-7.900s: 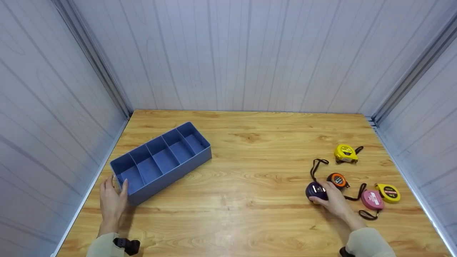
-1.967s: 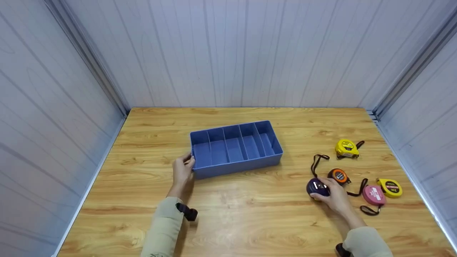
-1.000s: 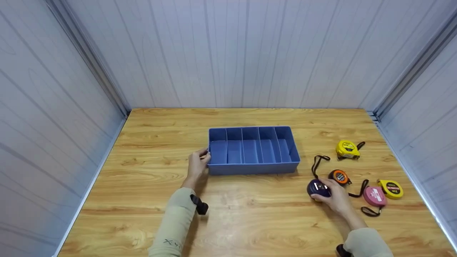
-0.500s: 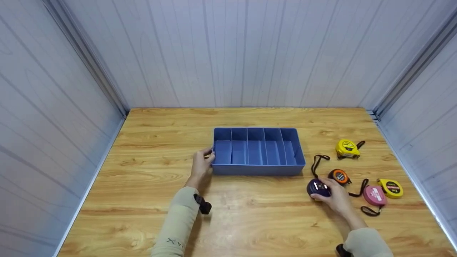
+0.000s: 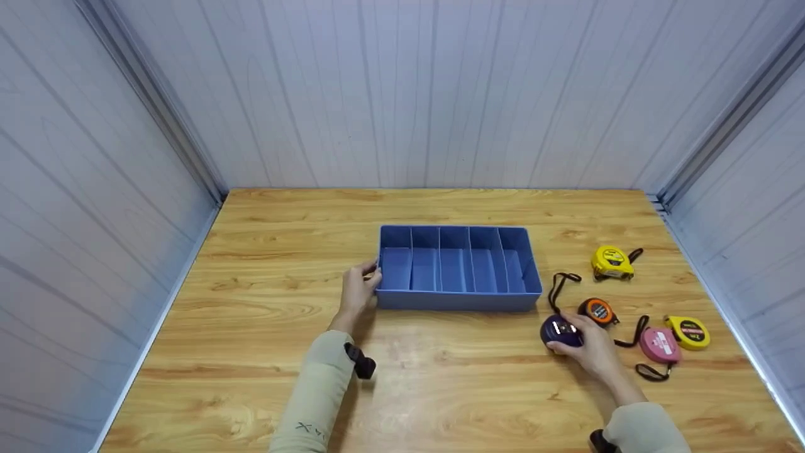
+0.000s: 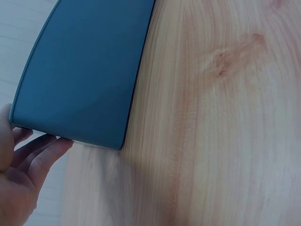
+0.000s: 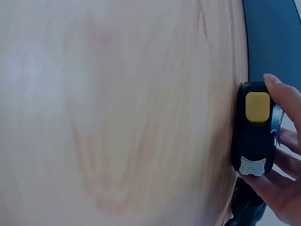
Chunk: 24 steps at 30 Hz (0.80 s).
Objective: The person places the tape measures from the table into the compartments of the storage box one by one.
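Observation:
In the head view a blue divided box (image 5: 459, 302) lies on the table, its row of compartments empty. My left hand (image 5: 357, 290) grips the box's left end wall; the left wrist view shows the left fingers (image 6: 47, 155) against that end, the thumb at the rim. Right of the box, my right hand (image 5: 594, 346) holds a dark purple tape measure (image 5: 558, 331) with a black strap. In the right wrist view that tape measure (image 7: 242, 127) shows a yellow button and a silver hook end, thumb on one side and fingers on the other.
An orange-and-black tape measure (image 5: 597, 311) sits right behind my right hand. Farther right lie a pink tape measure (image 5: 660, 344) and a yellow one (image 5: 690, 332), touching. Another yellow tape measure (image 5: 611, 262) stands farther back. Pale panel walls (image 5: 402, 94) border the wooden table (image 5: 283, 245).
My left hand has slid the box from the left to the middle, turning it until its long side faces me; lately it shifts only slightly rightward. The right hand stays on the dark tape measure.

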Each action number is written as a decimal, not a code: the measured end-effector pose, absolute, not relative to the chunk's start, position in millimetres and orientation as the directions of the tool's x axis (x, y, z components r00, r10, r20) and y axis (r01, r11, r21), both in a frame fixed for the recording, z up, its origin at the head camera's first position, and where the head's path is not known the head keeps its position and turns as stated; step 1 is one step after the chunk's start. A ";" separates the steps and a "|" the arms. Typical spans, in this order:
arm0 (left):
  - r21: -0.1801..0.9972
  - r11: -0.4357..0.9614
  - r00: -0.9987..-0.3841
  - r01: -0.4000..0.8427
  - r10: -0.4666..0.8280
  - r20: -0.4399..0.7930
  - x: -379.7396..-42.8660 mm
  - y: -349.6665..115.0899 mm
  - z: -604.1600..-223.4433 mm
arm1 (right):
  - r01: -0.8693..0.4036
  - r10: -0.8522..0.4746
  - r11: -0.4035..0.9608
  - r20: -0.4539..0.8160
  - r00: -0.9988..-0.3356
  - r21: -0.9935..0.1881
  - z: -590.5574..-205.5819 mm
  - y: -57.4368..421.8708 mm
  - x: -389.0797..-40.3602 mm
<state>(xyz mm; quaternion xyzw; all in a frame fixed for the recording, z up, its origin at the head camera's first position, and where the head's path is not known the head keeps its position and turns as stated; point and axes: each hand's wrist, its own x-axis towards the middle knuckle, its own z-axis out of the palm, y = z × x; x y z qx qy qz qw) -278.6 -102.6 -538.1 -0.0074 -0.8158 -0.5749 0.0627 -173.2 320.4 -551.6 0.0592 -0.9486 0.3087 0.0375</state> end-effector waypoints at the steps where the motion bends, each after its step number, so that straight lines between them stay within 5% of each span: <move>1: 0.936 0.340 -0.991 0.089 -0.064 0.118 -278.6 -102.7 -538.2 | -0.136 -0.090 0.802 0.106 -0.990 -0.582 -551.5 320.1 -173.3; 24: 0.964 0.265 -0.987 0.032 -0.142 0.072 -276.9 -99.4 -540.7 | -0.147 -0.063 0.797 0.161 -0.985 -0.586 -550.9 317.0 -175.8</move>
